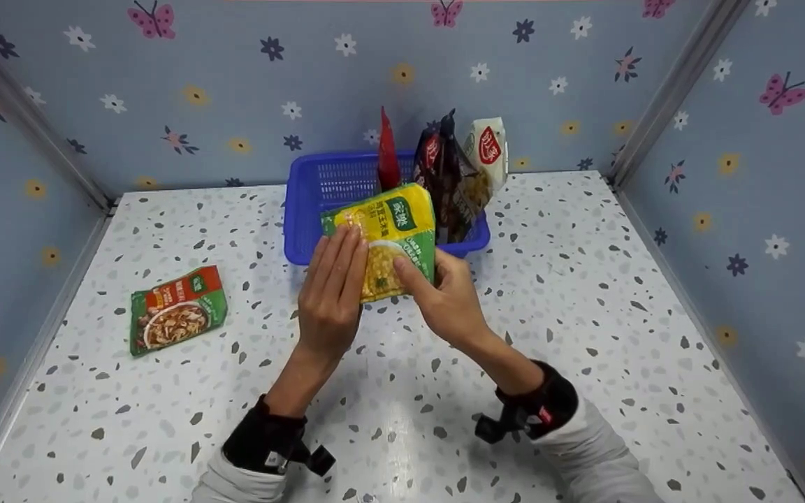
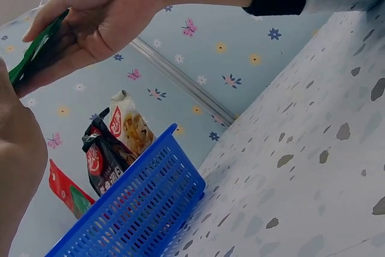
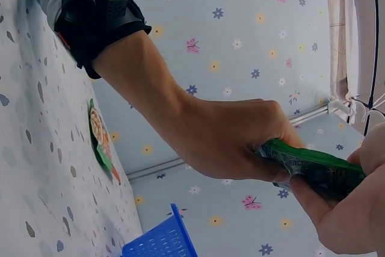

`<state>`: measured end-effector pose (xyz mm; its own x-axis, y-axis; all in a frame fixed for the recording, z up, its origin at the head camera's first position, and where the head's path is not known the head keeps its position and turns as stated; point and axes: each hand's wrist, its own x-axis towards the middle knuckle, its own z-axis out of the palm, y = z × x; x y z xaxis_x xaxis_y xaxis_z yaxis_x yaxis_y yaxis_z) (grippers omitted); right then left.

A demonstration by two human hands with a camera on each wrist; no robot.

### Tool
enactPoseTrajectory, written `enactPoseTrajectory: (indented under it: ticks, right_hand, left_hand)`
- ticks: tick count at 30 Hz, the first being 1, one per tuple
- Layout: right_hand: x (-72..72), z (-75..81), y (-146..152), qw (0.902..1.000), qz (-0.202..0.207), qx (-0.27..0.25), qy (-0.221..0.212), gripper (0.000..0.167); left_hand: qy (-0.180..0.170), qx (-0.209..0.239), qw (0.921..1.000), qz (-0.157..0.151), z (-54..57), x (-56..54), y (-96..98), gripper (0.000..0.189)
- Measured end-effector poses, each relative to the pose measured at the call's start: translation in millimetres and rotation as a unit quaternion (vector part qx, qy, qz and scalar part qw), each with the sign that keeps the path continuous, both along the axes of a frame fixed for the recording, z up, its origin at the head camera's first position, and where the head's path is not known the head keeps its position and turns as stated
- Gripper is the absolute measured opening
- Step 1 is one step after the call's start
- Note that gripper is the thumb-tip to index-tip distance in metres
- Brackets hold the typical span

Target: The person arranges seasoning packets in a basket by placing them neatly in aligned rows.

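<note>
A yellow-and-green soup packet (image 1: 402,209) with a bowl of corn soup printed on it is held up in front of the blue basket's near side. My left hand (image 1: 332,286) lies with long fingers over its front left part; in the right wrist view its thumb is on the other face. My right hand (image 1: 448,300) grips the lower right edge, thumb on the front and fingers behind. The blue basket (image 1: 301,209) holds a red packet (image 1: 388,157), a dark pouch (image 1: 444,175) and a white-topped pouch (image 1: 490,150), all upright or leaning.
A red-and-green packet (image 1: 179,311) with a noodle-like dish pictured lies flat on the left of the speckled table (image 1: 402,419). Patterned blue walls (image 1: 235,84) enclose the back and both sides, and the basket stands close to the back wall.
</note>
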<state>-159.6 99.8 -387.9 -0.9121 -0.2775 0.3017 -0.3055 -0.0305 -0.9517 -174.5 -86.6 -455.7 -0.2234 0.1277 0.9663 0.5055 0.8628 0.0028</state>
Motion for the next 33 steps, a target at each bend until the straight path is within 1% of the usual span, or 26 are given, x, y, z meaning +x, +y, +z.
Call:
enactPoseTrajectory:
  ticks: [6,9,13,16,19,22,25,27,30,32,33]
  right_hand:
    - [1.4,-0.4,0.3,0.9998,-0.020,0.002,-0.008,0.029]
    - [1.8,-0.7,0.3,0.9995,-0.031,0.007,-0.003,0.028]
    - [2.1,-1.1,0.0,0.9993,-0.034,0.011,0.004,0.027]
    - [2.0,-1.2,0.3,0.9992,-0.037,0.009,0.009,0.026]
    - [1.4,-0.9,1.4,0.9987,-0.048,0.008,0.015,0.025]
    - [-0.1,0.5,3.5,0.9978,-0.063,0.003,0.023,0.024]
    - [-3.1,2.9,6.6,0.9961,-0.081,0.000,0.036,0.024]
    - [-5.2,4.9,9.4,0.9939,-0.098,0.004,0.050,0.022]
    - [-8.7,8.0,14.4,0.9899,-0.124,0.012,0.068,0.021]
    - [-10.8,10.2,18.2,0.9870,-0.141,0.016,0.075,0.021]
    - [-12.0,11.2,20.1,0.9857,-0.148,0.017,0.078,0.021]
  left_hand:
    - [0.007,-0.006,1.0000,0.004,0.6,-0.6,0.4,0.045]
    - [0.009,-0.007,0.9999,0.002,0.8,-0.6,0.7,0.045]
    - [0.010,-0.007,0.9999,0.001,-0.1,-0.8,0.8,0.046]
    - [0.005,-0.006,1.0000,0.000,-1.2,-0.8,0.5,0.046]
    - [-0.008,-0.004,0.9999,-0.008,-1.8,-0.8,0.1,0.045]
    - [-0.024,-0.005,0.9995,-0.021,-2.2,-1.8,-0.8,0.047]
    - [-0.052,-0.009,0.9979,-0.038,-2.4,-4.0,-4.2,0.057]
    - [-0.080,-0.009,0.9952,-0.056,-2.9,-6.2,-8.6,0.066]
    - [-0.124,-0.003,0.9888,-0.084,-5.3,-10.5,-18.1,0.079]
    - [-0.147,-0.001,0.9845,-0.096,-7.7,-13.9,-25.7,0.082]
    - [-0.156,-0.002,0.9830,-0.097,-9.1,-15.8,-29.6,0.083]
